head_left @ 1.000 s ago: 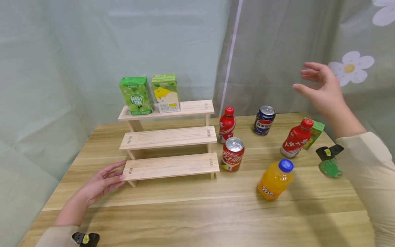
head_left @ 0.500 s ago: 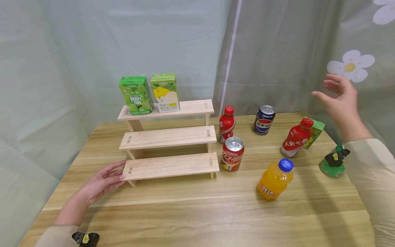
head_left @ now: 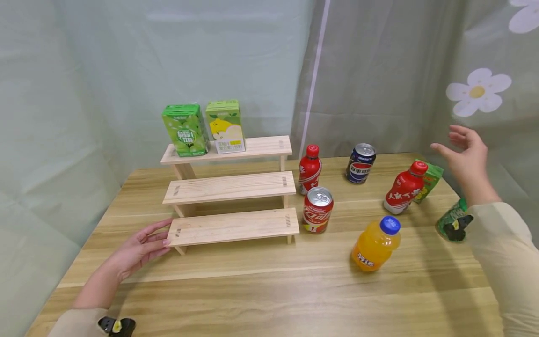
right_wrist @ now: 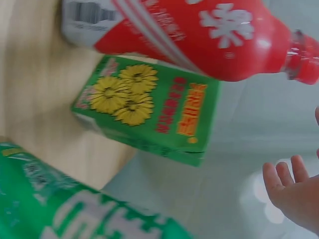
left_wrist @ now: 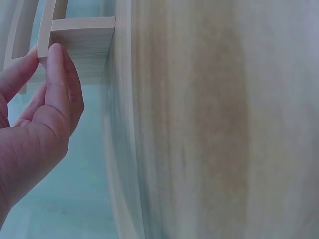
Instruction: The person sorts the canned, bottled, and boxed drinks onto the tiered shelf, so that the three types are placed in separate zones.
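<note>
My left hand (head_left: 136, 252) pinches the left end of the lowest step of a three-step wooden shelf (head_left: 236, 227); in the left wrist view, thumb and fingertips lie on either side of the board end (left_wrist: 45, 37). Two green juice cartons, one with grapes (head_left: 186, 133) and one with a yellow fruit (head_left: 226, 128), stand on the top step. Holding nothing, my right hand (head_left: 467, 159) hovers with parted fingers above the table's right side. Nearest below it are a green carton with yellow flowers (right_wrist: 144, 107), a red bottle (head_left: 405, 189) and a green drink container (head_left: 448, 217), partly hidden by the wrist strap.
A second red bottle (head_left: 309, 171) and a red can (head_left: 317, 210) stand just right of the shelf. Behind them is a dark blue can (head_left: 360, 164). An orange drink bottle with a blue cap (head_left: 375, 245) stands nearer the front. Curtains hang behind the table.
My right hand has moved right and then down towards the carton and bottles at the right. The left hand keeps its place on the shelf.
</note>
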The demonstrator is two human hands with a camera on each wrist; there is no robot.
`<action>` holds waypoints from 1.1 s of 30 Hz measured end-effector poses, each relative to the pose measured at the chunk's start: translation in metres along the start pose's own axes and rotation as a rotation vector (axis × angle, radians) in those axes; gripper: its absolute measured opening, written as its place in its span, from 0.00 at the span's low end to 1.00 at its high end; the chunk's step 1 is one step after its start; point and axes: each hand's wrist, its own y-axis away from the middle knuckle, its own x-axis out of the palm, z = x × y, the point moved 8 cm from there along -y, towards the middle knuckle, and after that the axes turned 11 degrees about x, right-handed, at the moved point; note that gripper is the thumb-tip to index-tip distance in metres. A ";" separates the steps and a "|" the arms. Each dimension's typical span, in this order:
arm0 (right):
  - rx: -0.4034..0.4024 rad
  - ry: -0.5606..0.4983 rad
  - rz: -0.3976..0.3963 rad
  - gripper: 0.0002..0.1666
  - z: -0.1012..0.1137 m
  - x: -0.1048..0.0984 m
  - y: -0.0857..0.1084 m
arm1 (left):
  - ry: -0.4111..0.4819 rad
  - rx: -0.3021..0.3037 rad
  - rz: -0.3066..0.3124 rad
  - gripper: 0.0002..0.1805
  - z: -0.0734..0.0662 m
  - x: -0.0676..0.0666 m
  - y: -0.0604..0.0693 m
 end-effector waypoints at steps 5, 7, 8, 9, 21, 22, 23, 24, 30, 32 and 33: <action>0.037 0.035 0.034 0.39 -0.020 0.008 -0.002 | 0.020 0.005 0.010 0.27 0.000 0.001 0.000; 0.068 0.044 0.047 0.41 -0.027 0.011 -0.002 | 0.028 0.006 0.013 0.27 0.000 0.002 0.000; 0.085 0.041 0.054 0.42 -0.031 0.013 -0.002 | 0.030 0.006 0.013 0.27 0.000 0.002 0.000; 0.099 0.037 0.062 0.43 -0.034 0.014 -0.003 | 0.033 0.005 0.013 0.27 0.000 0.002 0.000; 0.192 0.048 0.142 0.43 -0.064 0.029 0.000 | 0.030 -0.008 0.016 0.27 0.000 0.001 0.000; 0.206 0.061 0.137 0.43 -0.067 0.030 0.000 | 0.034 -0.011 0.015 0.26 0.000 0.002 0.000; 0.204 0.067 0.137 0.43 -0.069 0.032 0.001 | 0.038 -0.015 0.015 0.26 0.000 0.002 0.000; 0.204 0.075 0.133 0.43 -0.071 0.033 0.000 | 0.041 -0.018 0.013 0.26 0.001 0.002 0.000; 0.193 0.094 0.118 0.43 -0.074 0.036 -0.001 | 0.042 -0.030 0.007 0.26 0.000 0.001 0.001; 0.198 0.108 0.110 0.43 -0.075 0.036 -0.001 | 0.041 -0.032 0.006 0.26 0.000 0.001 0.000; 0.205 0.112 0.107 0.43 -0.076 0.036 -0.001 | 0.042 -0.032 0.005 0.26 0.000 0.001 0.000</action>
